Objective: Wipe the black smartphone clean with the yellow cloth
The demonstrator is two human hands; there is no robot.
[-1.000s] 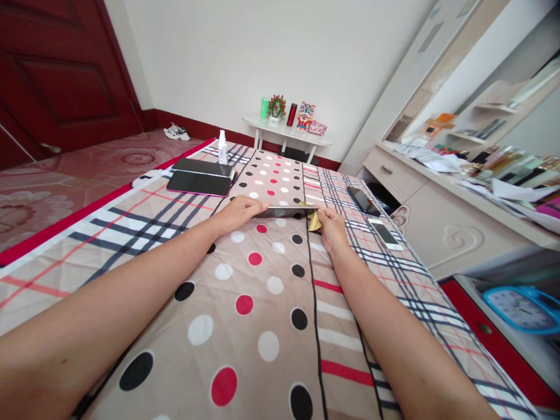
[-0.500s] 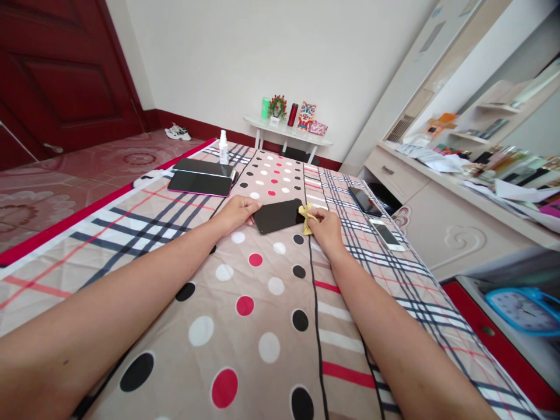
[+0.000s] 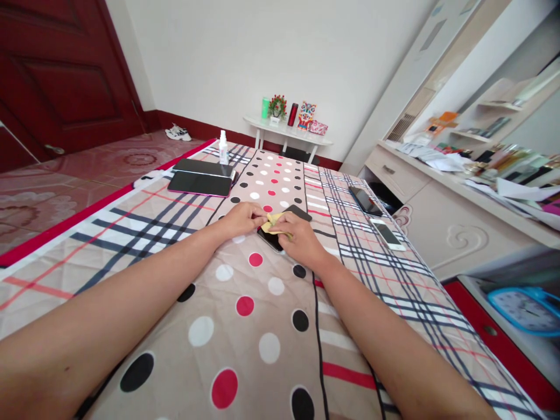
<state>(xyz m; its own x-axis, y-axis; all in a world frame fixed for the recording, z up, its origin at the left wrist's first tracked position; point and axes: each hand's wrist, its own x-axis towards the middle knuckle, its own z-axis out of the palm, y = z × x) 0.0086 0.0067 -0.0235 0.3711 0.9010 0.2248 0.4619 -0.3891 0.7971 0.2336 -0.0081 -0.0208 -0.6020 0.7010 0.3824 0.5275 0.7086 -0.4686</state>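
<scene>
A black smartphone lies slanted on the spotted bedspread, its middle hidden under my right hand and a cloth. My right hand pinches the small yellow cloth over the phone's near left part. On the left, my left hand is closed, its fingertips at the cloth's left edge beside the phone. Its thumb and forefinger seem to grip that edge.
Left of my hands lie two dark tablets, with a white spray bottle behind them. To the right are a dark phone and a white phone, near the dresser. A low white table stands by the wall.
My right hand has moved left with the cloth, from the phone's right end across its screen. The phone has turned askew. My left hand has shifted from the phone's edge to the cloth.
</scene>
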